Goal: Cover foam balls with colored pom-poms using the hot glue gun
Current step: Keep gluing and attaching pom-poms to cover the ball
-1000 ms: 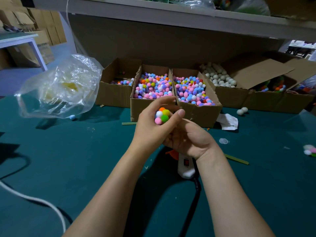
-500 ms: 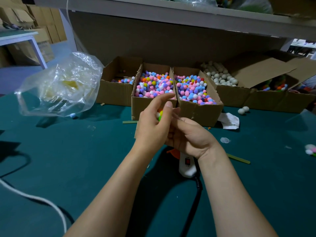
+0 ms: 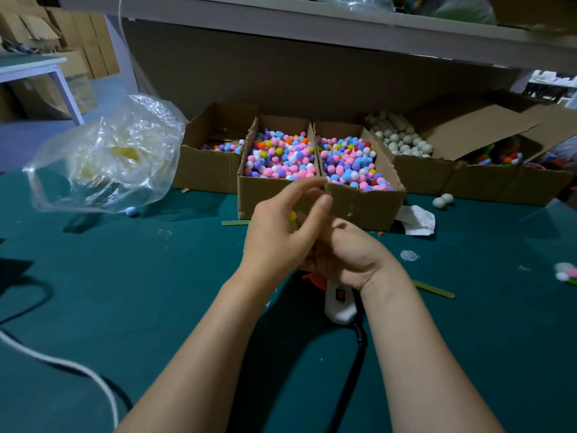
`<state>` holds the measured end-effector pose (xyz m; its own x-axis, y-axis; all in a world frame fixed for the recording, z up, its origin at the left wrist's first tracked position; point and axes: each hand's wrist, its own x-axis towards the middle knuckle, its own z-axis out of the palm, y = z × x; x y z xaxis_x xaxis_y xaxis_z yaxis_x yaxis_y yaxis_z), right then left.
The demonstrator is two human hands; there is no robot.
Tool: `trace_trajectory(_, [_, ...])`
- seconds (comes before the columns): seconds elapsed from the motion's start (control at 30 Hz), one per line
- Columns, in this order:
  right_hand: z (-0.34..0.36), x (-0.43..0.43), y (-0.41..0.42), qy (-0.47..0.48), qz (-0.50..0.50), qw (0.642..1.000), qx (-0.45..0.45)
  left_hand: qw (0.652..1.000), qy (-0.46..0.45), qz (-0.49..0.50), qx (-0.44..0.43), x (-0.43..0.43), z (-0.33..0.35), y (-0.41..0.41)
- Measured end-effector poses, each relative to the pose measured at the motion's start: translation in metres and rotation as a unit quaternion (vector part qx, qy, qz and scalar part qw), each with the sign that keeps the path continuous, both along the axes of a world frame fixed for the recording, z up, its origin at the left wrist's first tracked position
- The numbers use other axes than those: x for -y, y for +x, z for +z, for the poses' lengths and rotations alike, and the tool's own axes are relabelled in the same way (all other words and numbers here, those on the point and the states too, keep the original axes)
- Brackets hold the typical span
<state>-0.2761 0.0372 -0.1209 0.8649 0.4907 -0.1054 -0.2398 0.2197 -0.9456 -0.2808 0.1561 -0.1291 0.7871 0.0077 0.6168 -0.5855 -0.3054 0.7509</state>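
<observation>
While the left hand (image 3: 274,235) curls round the foam ball (image 3: 292,216), the right hand (image 3: 346,254) sits against it, its grip hidden. The glue gun (image 3: 338,303) lies on the bench (image 3: 125,292) just beneath.

Single wide-angle view from the person's head, facing forward and down, left hand (image 3: 274,235) and right hand (image 3: 349,254) close under the lens at frame centre, green table (image 3: 125,307) stretching away to cardboard boxes (image 3: 268,195) and shelf (image 3: 312,23) beyond

Bench (image 3: 93,292) is teal-green; boxes (image 3: 206,170) plain brown. Pom-poms (image 3: 281,157) are pink, blue, purple, white, yellow & orange. Glue gun (image 3: 338,303) is white w/ red switch.
</observation>
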Motion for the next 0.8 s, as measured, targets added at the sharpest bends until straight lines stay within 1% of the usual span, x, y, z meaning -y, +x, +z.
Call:
trace_trajectory(0.13, [-0.002, -0.007, 0.0, 0.013, -0.007, 1.0, 0.016, 0.999, -0.049, 0.0, -0.019, 0.001, -0.005, 0.005])
trace_trajectory(0.3, [-0.001, -0.009, 0.0, 0.014, -0.01, 1.0, 0.017, 0.996, -0.085, -0.01, -0.016, 0.002, -0.008, 0.009])
trace_trajectory(0.4, [0.002, -0.011, -0.003, 0.019, -0.008, 1.0, 0.01, 0.992, -0.128, -0.018, -0.006, 0.004, -0.008, 0.009])
trace_trajectory(0.5, [0.003, -0.013, -0.003, 0.029, -0.006, 1.0, -0.001, 0.99, -0.141, -0.006, 0.0, 0.003, -0.008, 0.007])
trace_trajectory(0.57, [0.004, -0.013, -0.003, 0.023, -0.008, 1.0, -0.002, 0.991, -0.136, 0.004, 0.002, 0.003, -0.005, 0.005])
trace_trajectory(0.63, [0.004, -0.011, -0.003, 0.01, -0.019, 1.0, 0.0, 0.994, -0.109, 0.008, -0.003, 0.003, -0.001, 0.003])
trace_trajectory(0.73, [0.006, -0.003, -0.002, -0.014, -0.025, 1.0, 0.0, 0.999, -0.042, -0.02, -0.015, -0.002, 0.004, -0.001])
trace_trajectory(0.8, [0.008, 0.004, -0.001, -0.015, -0.022, 1.0, -0.004, 0.998, -0.021, -0.044, -0.027, -0.005, 0.005, -0.003])
